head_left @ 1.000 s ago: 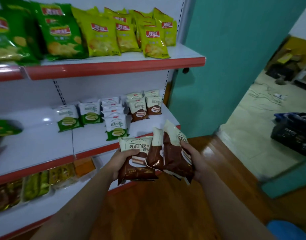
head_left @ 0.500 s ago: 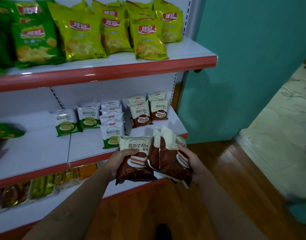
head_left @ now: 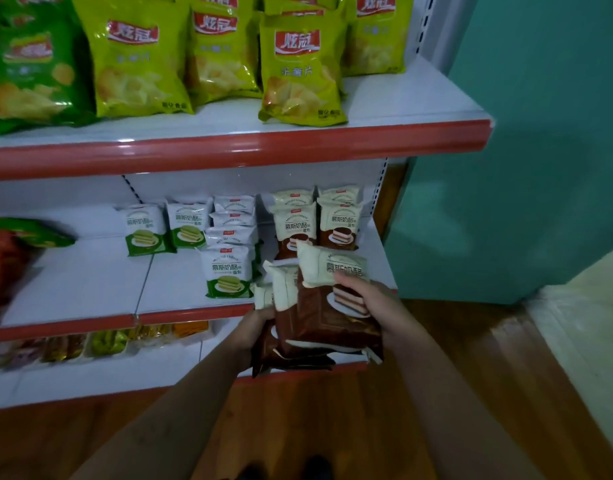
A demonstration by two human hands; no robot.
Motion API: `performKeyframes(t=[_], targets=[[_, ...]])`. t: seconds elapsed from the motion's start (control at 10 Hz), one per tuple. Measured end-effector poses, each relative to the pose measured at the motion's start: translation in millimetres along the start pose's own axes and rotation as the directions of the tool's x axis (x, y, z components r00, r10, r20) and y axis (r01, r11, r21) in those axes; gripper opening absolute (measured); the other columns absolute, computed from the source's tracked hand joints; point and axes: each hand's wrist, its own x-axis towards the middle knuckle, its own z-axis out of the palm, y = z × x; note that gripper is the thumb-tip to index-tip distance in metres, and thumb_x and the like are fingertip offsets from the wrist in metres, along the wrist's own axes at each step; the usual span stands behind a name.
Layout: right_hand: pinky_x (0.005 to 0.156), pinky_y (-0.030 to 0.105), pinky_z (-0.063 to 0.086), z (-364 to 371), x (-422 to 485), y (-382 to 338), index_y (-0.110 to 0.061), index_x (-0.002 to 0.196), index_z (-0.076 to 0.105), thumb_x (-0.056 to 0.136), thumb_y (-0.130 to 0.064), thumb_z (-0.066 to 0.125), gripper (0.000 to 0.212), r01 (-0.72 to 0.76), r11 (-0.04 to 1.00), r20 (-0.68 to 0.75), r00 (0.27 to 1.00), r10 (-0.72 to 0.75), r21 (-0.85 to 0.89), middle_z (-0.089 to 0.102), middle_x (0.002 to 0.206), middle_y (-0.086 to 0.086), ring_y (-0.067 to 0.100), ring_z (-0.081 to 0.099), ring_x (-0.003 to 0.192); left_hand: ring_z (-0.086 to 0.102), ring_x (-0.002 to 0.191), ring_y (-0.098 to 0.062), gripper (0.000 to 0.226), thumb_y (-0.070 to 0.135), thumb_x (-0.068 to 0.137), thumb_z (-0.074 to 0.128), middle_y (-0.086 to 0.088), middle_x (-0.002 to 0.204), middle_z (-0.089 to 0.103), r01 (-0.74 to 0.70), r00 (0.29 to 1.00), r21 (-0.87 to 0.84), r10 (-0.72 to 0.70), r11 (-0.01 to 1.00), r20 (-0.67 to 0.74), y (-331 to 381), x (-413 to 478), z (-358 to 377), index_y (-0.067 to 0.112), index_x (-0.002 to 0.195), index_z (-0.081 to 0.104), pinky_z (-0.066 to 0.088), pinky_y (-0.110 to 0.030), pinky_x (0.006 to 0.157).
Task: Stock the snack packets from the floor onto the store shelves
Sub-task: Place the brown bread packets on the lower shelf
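— In the head view, where is the stack?
— You hold the brown packets (head_left: 319,327) in both hands. Your left hand (head_left: 255,327) grips their lower left side and your right hand (head_left: 371,299) pinches the top packet.
— And their place?
— Just ahead and above, on the middle shelf (head_left: 90,282), in front of the brown row (head_left: 339,223). The long axis of the packets points toward it. I judge your right hand is nearer.

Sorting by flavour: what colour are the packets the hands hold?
Brown with cream tops; the head view shows the packets gripped by left hand and right hand.
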Motion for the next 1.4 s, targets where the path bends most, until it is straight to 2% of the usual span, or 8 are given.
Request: performKeyframes(t=[0.1,0.2,0.4,0.7,0.8,1.0,1.1,1.4], targets=[[0.095,0.046,0.053,6.0,11.5,-12.7,-0.018,0.105,0.075,0.073,-0.045,0.078,0.042,-0.070,0.997,0.013,0.997,0.070,0.039,0.076,0.100,0.012,0.030,0.072,0.094,0.064,0.043,-0.023,0.032,0.024,0.101,0.045,-0.012,0.059,0.068,0.034,0.999,-0.011,-0.034,0.999,-0.020,3.1,4.5,-5.1,-0.001,0.098,0.065,0.047,-0.021,0.035],[0.093,0.046,0.054,5.9,18.7,-15.1,-0.016,0.092,0.079,0.078,-0.038,0.076,0.026,-0.146,0.976,0.086,0.987,0.134,0.159,0.074,0.104,0.016,0.032,0.071,0.095,0.070,0.068,-0.038,0.052,0.044,0.094,0.054,-0.028,0.092,0.072,0.042,0.999,-0.057,-0.044,0.997,-0.032,5.1,11.6,-21.4,-0.002,0.112,0.070,0.054,-0.033,0.047],[0.099,0.050,0.049,12.7,40.9,-16.3,-0.014,0.113,0.072,0.076,-0.038,0.078,0.045,-0.195,0.940,0.073,0.981,0.181,0.281,0.071,0.113,0.017,0.035,0.068,0.105,0.068,0.051,-0.032,0.044,0.037,0.100,0.042,-0.018,0.075,0.073,0.077,0.996,-0.044,-0.079,0.996,-0.036,21.0,24.9,-46.6,0.001,0.099,0.068,0.046,-0.026,0.037],[0.057,0.039,0.059,7.0,92.3,-35.8,-0.005,0.104,0.067,0.091,-0.036,0.053,0.037,-0.087,0.912,-0.108,0.984,0.141,0.401,0.074,0.086,0.017,0.030,0.073,0.068,0.069,0.050,-0.032,0.040,0.026,0.103,0.037,-0.020,0.075,0.073,0.037,0.999,-0.101,-0.037,0.994,0.004,37.2,44.1,-78.4,-0.004,0.109,0.063,0.047,-0.025,0.033],[0.057,0.042,0.061,1.3,110.9,-43.8,-0.005,0.104,0.065,0.096,-0.034,0.051,0.034,-0.030,0.893,-0.160,0.981,0.114,0.449,0.072,0.097,0.020,0.031,0.072,0.077,0.070,0.051,-0.031,0.035,0.020,0.105,0.035,-0.019,0.072,0.074,0.006,1.000,-0.144,-0.005,0.990,0.007,44.4,52.8,-88.6,0.000,0.103,0.064,0.050,-0.028,0.033],[0.065,0.031,0.057,-22.7,160.5,-39.1,-0.013,0.103,0.067,0.085,-0.025,0.071,0.022,-0.033,0.982,-0.395,0.912,0.106,0.187,0.071,0.106,0.010,0.024,0.068,0.093,0.073,0.097,-0.036,0.038,0.029,0.098,0.053,-0.023,0.114,0.072,0.030,0.995,-0.263,-0.053,0.964,-0.081,27.1,74.7,-107.4,0.002,0.123,0.063,0.061,-0.049,0.084],[0.063,0.023,0.049,-17.6,184.7,-31.5,-0.014,0.095,0.067,0.084,-0.016,0.073,0.013,-0.046,0.999,-0.399,0.916,0.046,0.010,0.069,0.097,0.003,0.015,0.065,0.083,0.055,0.126,-0.048,0.063,0.037,0.090,0.052,-0.030,0.140,0.054,0.085,0.986,-0.225,-0.115,0.971,-0.124,-9.6,102.0,-126.0,-0.001,0.141,0.049,0.043,-0.064,0.106],[0.092,0.035,0.053,15.7,270.7,-18.7,-0.009,0.121,0.064,0.080,-0.013,0.078,0.044,-0.039,0.944,-0.262,0.964,-0.051,-0.328,0.067,0.116,0.000,0.021,0.066,0.100,0.053,0.112,-0.040,0.053,0.026,0.103,0.040,-0.036,0.144,0.046,0.105,0.943,-0.178,-0.155,0.978,-0.294,-13.9,94.2,-99.3,-0.007,0.144,0.041,0.040,-0.060,0.109]])
